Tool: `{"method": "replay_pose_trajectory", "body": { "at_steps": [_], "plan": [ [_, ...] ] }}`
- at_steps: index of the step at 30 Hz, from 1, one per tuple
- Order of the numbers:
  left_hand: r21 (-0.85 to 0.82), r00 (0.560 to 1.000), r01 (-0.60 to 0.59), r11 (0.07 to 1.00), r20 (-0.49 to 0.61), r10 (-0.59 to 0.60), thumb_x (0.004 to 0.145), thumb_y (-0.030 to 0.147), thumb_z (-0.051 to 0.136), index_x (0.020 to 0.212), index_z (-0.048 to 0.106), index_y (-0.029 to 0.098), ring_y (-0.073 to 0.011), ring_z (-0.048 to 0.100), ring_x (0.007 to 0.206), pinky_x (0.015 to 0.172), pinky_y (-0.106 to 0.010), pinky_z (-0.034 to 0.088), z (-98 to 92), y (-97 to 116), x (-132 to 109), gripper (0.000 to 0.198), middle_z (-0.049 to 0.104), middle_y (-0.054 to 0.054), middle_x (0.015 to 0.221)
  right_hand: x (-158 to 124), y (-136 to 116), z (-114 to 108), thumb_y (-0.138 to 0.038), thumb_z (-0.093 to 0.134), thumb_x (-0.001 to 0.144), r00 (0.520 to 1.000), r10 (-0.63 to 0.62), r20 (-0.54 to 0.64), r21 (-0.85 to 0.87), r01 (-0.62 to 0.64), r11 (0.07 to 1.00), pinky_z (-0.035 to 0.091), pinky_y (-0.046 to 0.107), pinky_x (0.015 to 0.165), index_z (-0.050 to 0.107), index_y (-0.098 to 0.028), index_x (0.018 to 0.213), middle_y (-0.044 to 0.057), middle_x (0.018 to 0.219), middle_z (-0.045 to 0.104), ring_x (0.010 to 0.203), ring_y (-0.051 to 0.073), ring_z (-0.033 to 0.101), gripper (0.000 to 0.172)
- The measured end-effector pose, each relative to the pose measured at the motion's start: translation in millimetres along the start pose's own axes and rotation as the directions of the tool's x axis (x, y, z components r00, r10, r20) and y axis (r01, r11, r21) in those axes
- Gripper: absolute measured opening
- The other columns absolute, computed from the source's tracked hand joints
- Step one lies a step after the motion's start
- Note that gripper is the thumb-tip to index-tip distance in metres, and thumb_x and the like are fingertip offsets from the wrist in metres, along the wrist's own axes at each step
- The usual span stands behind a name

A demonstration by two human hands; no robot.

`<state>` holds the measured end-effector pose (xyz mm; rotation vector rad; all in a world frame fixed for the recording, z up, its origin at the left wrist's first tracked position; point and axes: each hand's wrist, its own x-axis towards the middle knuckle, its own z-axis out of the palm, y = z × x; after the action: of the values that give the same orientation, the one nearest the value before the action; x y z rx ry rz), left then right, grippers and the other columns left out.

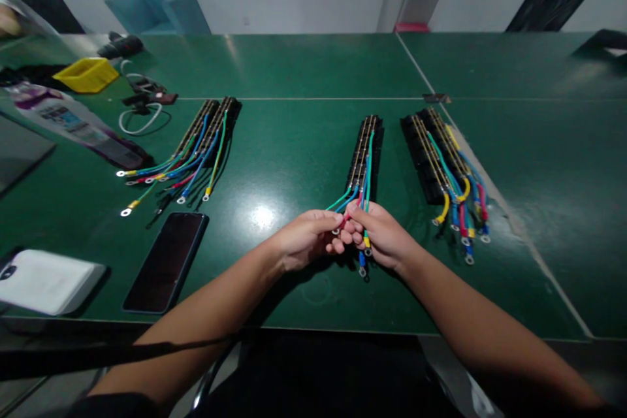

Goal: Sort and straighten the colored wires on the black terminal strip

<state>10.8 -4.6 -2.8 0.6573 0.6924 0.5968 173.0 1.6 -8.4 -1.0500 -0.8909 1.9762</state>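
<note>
A black terminal strip (365,150) lies lengthwise on the green table (294,137) in front of me, with green, blue and red wires (355,199) running out of its near end. Both my hands meet at those wire ends. My left hand (308,240) is closed, pinching the wires between thumb and fingers. My right hand (385,235) is closed round the same bundle, and ring lugs with yellow and blue sleeves (363,261) hang below it.
Another wired strip assembly (441,157) lies to the right and a pair (206,137) to the left. A dark phone (166,261) and a white box (46,281) sit near the front left edge. A yellow tray (87,74), cables and a plastic bag are far left.
</note>
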Motion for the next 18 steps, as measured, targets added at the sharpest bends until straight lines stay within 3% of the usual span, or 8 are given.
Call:
{"method": "replay_pose_trajectory", "body": {
  "at_steps": [3, 10, 13, 18],
  "plan": [
    [0.068, 0.999, -0.053, 0.996, 0.009, 0.053, 0.087, 0.038, 0.058, 0.09, 0.064, 0.009, -0.0094, 0.055, 0.063, 0.058, -0.02, 0.041, 4.5, 0, -3, 0.029, 0.062, -0.006, 0.075, 2, 1, 0, -0.043, 0.069, 0.079, 1.0, -0.004, -0.029, 0.051, 0.006, 0.999, 0.028, 0.014, 0.035, 0.047, -0.017, 0.069, -0.005, 0.05, 0.049, 0.039, 0.004, 0.043, 0.035],
    [0.251, 0.96, -0.211, 0.945, -0.127, 0.249, 0.089, 0.041, 0.053, 0.082, 0.059, 0.012, -0.0087, 0.047, 0.06, 0.057, -0.021, 0.035, 5.6, -6, -2, 0.03, 0.054, -0.001, 0.07, 5, 3, -5, -0.037, 0.071, 0.078, 1.0, -0.003, 0.008, 0.126, 0.002, 0.992, 0.027, 0.016, 0.036, 0.048, -0.016, 0.07, -0.008, 0.049, 0.043, 0.038, 0.004, 0.039, 0.032],
    [0.221, 0.944, -0.262, 0.939, -0.145, 0.297, 0.089, 0.038, 0.055, 0.082, 0.06, 0.012, -0.0102, 0.05, 0.064, 0.061, -0.022, 0.037, 5.9, -10, 1, 0.027, 0.057, -0.003, 0.073, 5, 3, -5, -0.036, 0.072, 0.076, 1.0, 0.015, 0.011, 0.142, -0.016, 0.99, 0.027, 0.016, 0.036, 0.047, -0.017, 0.069, -0.008, 0.048, 0.042, 0.038, 0.004, 0.04, 0.032],
    [0.069, 0.96, -0.226, 0.972, -0.152, 0.234, 0.086, 0.031, 0.059, 0.084, 0.061, 0.011, -0.0081, 0.05, 0.059, 0.056, -0.02, 0.037, 7.8, -11, 5, 0.02, 0.059, -0.003, 0.071, 5, 2, -2, -0.042, 0.072, 0.076, 0.999, 0.013, -0.051, 0.085, -0.009, 0.996, 0.029, 0.015, 0.036, 0.047, -0.016, 0.066, -0.003, 0.051, 0.05, 0.04, 0.004, 0.044, 0.037]
  ]
}}
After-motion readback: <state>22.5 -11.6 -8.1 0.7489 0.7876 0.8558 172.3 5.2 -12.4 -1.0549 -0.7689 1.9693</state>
